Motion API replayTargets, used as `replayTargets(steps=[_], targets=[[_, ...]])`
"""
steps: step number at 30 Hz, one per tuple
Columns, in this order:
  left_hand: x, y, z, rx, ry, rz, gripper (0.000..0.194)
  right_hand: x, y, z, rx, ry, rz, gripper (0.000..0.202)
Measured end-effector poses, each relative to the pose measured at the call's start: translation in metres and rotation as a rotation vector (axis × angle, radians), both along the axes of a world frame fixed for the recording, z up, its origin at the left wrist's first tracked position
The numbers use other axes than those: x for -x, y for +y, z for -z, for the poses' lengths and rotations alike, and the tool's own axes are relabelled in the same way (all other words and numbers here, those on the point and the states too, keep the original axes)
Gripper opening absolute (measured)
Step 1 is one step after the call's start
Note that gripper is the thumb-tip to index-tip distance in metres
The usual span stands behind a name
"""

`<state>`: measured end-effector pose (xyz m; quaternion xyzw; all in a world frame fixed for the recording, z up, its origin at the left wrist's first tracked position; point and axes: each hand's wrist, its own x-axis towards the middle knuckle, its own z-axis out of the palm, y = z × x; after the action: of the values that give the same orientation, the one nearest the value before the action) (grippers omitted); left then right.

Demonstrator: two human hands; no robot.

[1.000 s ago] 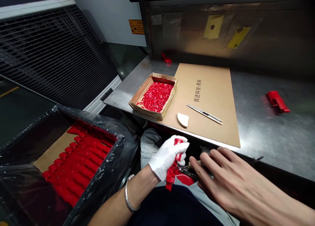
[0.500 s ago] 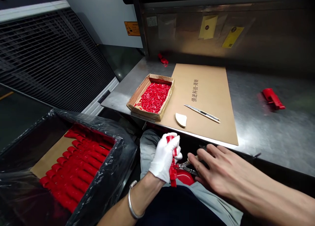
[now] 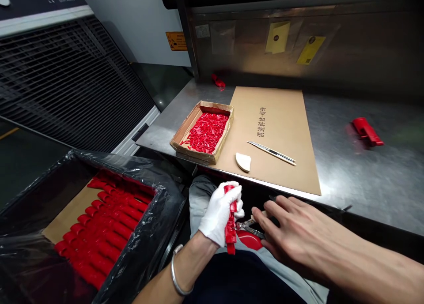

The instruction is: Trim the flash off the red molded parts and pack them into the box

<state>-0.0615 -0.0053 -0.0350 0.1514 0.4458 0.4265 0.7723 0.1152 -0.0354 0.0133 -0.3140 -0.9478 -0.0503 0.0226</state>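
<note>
My left hand (image 3: 220,213), in a white glove, is closed around a red plastic part (image 3: 231,233) held upright over my lap. The bare right hand (image 3: 288,227) grips metal pliers (image 3: 250,227), whose jaws meet the side of the red part below the gloved fingers. Most of the pliers' handles are hidden under that hand. Another red piece (image 3: 250,239) shows behind the pliers, partly covered.
A cardboard box (image 3: 217,155) of small red bits, a cutter knife (image 3: 271,152) and a white wedge (image 3: 243,162) are on the bench. Farther right lies a red part (image 3: 367,132). Left, a black-lined bin (image 3: 132,163) holds several red parts.
The red part and the gloved hand have shifted very slightly left and down, with the pliers still against the part. The camera view has moved a little.
</note>
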Motion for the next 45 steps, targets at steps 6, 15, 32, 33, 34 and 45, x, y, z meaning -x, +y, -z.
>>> replayTargets(steps=[6,15,32,33,34,45], targets=[[-0.002,-0.001,0.000,-0.027,0.049,-0.003,0.037,0.002,0.003,-0.001,0.030,-0.030,0.048,0.033],[-0.005,-0.001,0.000,0.001,0.035,-0.091,0.044,0.008,-0.002,-0.008,-0.051,-0.106,0.024,0.031],[-0.005,-0.001,0.000,0.010,-0.043,0.030,0.027,0.005,-0.003,-0.005,-0.058,-0.030,0.049,0.033],[-0.005,-0.001,0.000,0.015,-0.053,0.037,0.028,0.005,-0.004,-0.004,-0.053,-0.029,0.042,0.035],[-0.005,-0.001,0.001,0.024,-0.062,0.047,0.028,0.004,-0.004,-0.004,-0.048,-0.026,0.037,0.037],[-0.012,-0.004,0.002,-0.025,0.053,-0.027,0.029,0.008,-0.006,0.000,-0.078,-0.028,0.051,0.031]])
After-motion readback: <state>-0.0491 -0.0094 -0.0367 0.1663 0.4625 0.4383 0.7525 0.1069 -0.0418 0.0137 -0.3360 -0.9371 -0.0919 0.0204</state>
